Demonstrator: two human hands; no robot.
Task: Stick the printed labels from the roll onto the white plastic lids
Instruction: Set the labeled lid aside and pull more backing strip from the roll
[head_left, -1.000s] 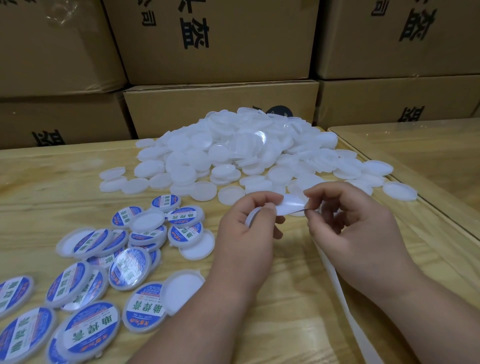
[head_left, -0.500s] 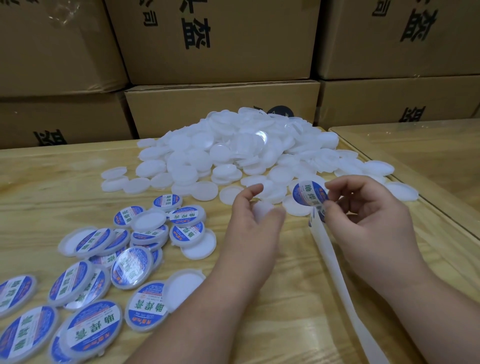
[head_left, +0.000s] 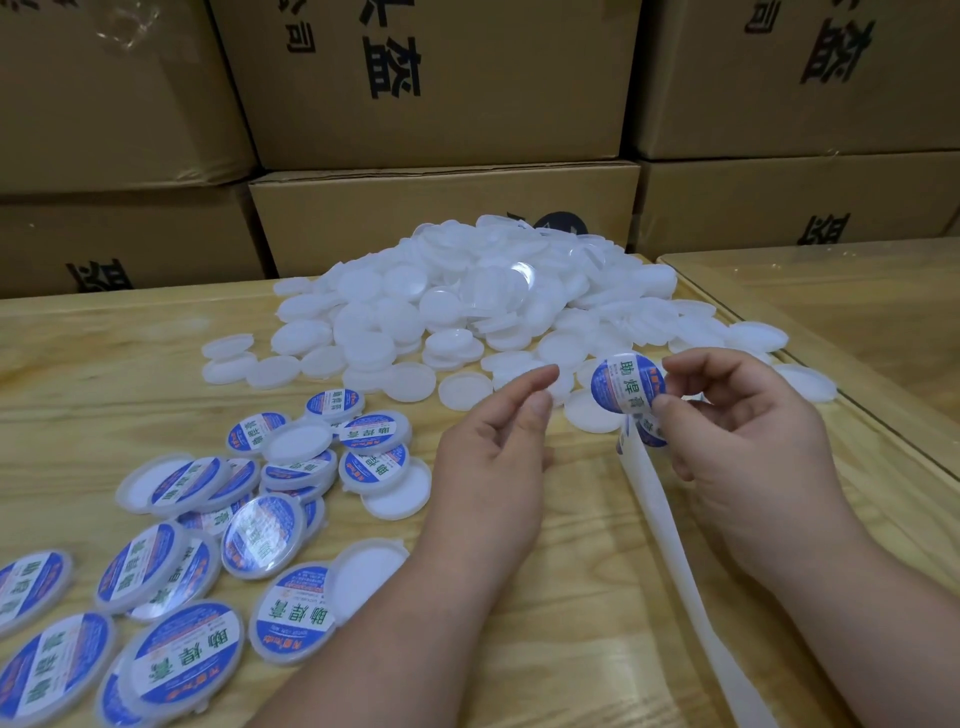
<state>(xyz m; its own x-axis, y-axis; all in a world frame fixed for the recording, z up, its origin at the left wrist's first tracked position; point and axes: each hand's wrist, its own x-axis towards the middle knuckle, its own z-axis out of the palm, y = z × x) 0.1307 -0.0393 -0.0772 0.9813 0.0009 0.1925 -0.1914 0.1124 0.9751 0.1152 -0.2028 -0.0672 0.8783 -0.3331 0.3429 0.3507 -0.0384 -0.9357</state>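
Lids, the white plastic ones, are what we work on, but we start with the biggest things we see. Brown cardboard boxes (head_left: 431, 78) with black printed characters stand stacked behind our wooden table (head_left: 93, 374), and a second table (head_left: 857, 291) sits just beside it on the right. On the far middle of our table lies a large heap of plain white lids (head_left: 467, 301), spilling flat toward us at its edges. To our near left lies a looser scatter of labelled lids (head_left: 197, 551), blue and white prints facing up, with a few unlabelled ones mixed among them, some overlapping.

A long strip of white backing paper (head_left: 670, 535) runs from our right hand down toward the near right edge of the table.

Our left hand (head_left: 488, 457) hovers above the table between the two groups of lids, thumb and forefinger held narrowly apart; whether a lid sits in that hand we cannot tell. Our right hand (head_left: 743, 441) is raised just beside it, fingers curled, pinching the edge of one round blue-and-white label (head_left: 626, 384) between thumb and forefinger. That label stands nearly upright, print facing us, in front of the near edge of the heap. Another label (head_left: 649, 431) shows partly below it on the strip.
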